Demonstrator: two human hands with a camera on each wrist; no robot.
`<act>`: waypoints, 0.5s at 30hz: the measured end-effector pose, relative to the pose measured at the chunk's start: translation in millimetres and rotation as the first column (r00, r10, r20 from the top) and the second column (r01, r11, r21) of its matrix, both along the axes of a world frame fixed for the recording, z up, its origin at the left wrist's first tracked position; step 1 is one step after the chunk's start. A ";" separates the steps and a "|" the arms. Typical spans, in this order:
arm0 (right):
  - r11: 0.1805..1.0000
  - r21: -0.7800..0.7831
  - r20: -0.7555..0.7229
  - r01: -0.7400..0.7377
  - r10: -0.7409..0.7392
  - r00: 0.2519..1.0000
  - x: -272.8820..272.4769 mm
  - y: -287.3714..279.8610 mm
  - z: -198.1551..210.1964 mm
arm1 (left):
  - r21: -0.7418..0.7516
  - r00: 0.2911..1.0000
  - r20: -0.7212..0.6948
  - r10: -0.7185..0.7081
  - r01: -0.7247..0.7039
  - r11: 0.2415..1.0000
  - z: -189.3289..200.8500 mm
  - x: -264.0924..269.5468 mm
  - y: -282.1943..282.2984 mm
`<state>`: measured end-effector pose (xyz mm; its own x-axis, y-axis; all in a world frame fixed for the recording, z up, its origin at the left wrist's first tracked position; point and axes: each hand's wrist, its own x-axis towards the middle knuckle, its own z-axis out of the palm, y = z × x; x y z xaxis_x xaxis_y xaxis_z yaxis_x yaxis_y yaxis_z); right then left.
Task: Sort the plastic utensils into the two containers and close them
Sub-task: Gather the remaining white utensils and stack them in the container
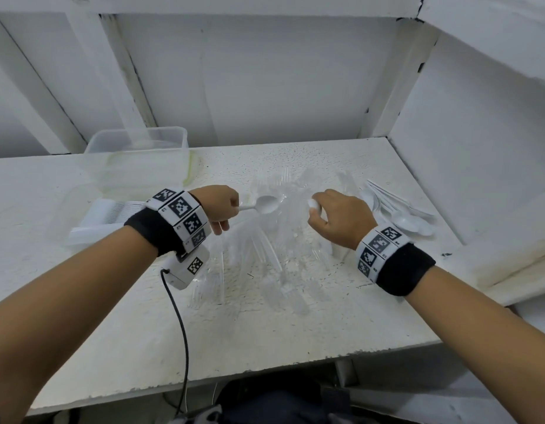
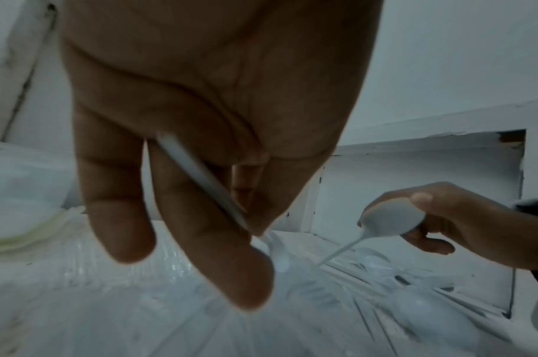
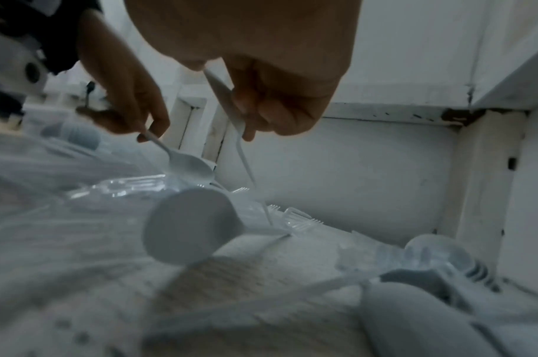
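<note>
White bench [image 1: 295, 325] carries a clear container [image 1: 136, 160] at its back left, with a pile of clear utensils [image 1: 265, 255] right of it. Left hand [image 1: 219, 206] pinches a white spoon [image 1: 265, 204] by the handle over that pile. Right hand [image 1: 335, 218] grips a second white spoon [image 2: 390, 221] by the bowl, handle down.

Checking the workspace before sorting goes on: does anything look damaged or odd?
The table paint is chipped along its front edge, and cracks show in the wall frame at the upper right. Clear utensils lie scattered loose.
</note>
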<state>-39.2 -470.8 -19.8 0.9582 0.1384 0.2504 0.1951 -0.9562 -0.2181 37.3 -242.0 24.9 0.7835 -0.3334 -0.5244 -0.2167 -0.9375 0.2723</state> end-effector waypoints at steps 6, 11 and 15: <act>0.989 0.130 -0.015 0.074 -0.073 0.997 16.1 1.7 9.0 | -0.031 0.999 0.007 0.046 -0.046 0.998 -6.4 -7.4 2.5; 0.968 0.160 -0.054 0.191 -0.184 0.981 23.9 -8.4 22.5 | -0.043 0.992 0.122 0.027 -0.022 0.999 -14.8 -9.9 5.1; 0.836 0.463 -0.153 0.295 -0.252 0.956 24.4 -20.0 22.6 | -0.149 0.976 0.198 0.086 -0.057 0.987 -21.2 -10.7 8.1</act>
